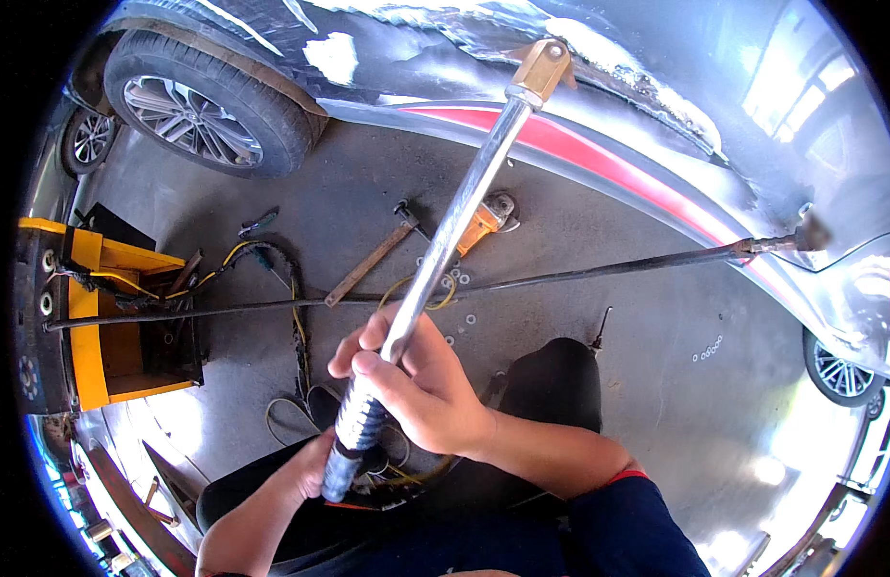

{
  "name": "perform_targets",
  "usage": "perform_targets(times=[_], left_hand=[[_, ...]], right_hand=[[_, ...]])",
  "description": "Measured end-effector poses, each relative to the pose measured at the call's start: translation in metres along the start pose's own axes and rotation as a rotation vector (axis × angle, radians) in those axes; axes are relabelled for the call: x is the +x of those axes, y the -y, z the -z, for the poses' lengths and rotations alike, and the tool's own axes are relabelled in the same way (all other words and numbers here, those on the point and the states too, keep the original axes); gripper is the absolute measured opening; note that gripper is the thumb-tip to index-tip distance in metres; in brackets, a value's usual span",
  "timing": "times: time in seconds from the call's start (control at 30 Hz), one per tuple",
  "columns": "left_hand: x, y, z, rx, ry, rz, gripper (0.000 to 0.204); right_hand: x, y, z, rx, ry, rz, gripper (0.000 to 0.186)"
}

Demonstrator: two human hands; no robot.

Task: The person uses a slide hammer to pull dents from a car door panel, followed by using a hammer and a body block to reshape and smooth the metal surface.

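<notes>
Chrome tool: Seen from the head camera, a long, polished metal rod tool with a brass-coloured, forked head (461, 216) slants from the person's lap up toward the bodywork, passing through the right hand, its lower end at the left.
Right hand: The right hand (416, 389) curls thumb and fingers around the shaft just above the ribbed, dark-and-silver grip section (358, 415).
Left hand: The left hand (313, 468) meets the blurred lower end; its fingers are mostly hidden, so how far it is closed cannot be told.
Brass-coloured head: The angular, pronged fitting (544, 72) overlaps the car panel in the view; whether they touch cannot be told.
Car: Glossy silver bodywork (801, 125) carries rough, whitish patches above a smooth red strip (599, 154), beside a black tyre with a multi-spoke alloy wheel (204, 115).
Long bar: A slender, dark metal bar (560, 276) stretches from the yellow-and-black metal cart (87, 361) to the car's side, crossing behind the chrome shaft.
Grey floor: A wooden-handled hammer (373, 262) lies near an orange-bodied angle grinder (478, 229); small, ring-shaped metal washers (470, 318) are scattered nearby, and a yellow-and-black cable (299, 332) loops to the left.
</notes>
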State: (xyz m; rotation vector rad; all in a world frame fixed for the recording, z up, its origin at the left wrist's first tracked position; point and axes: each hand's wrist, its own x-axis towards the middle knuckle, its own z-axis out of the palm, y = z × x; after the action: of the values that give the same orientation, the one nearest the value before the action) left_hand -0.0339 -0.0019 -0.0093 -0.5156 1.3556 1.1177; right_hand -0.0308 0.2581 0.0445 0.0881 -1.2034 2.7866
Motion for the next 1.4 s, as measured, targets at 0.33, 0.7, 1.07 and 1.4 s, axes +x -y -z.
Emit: perform_targets(times=[0.33, 0.7, 1.07, 1.4], left_hand=[[-0.006, -0.002, -0.015, -0.184, 0.05, -0.038, 0.032], [-0.006, 0.005, -0.015, -0.116, -0.004, -0.033, 0.035], [-0.009, -0.001, -0.017, -0.203, -0.065, -0.051, 0.04], [0.023, 0.035, 0.025, -0.21, -0.455, -0.404, 0.038]], right_hand=[[-0.003, 0.009, 0.008, 0.05, 0.028, -0.055, 0.014], [-0.002, 0.007, 0.008, 0.079, 0.027, -0.105, 0.012], [0.052, 0.038, 0.024, 0.131, -0.062, 0.097, 0.022], [0.02, -0.01, 0.001, 0.056, -0.001, 0.034, 0.023]])
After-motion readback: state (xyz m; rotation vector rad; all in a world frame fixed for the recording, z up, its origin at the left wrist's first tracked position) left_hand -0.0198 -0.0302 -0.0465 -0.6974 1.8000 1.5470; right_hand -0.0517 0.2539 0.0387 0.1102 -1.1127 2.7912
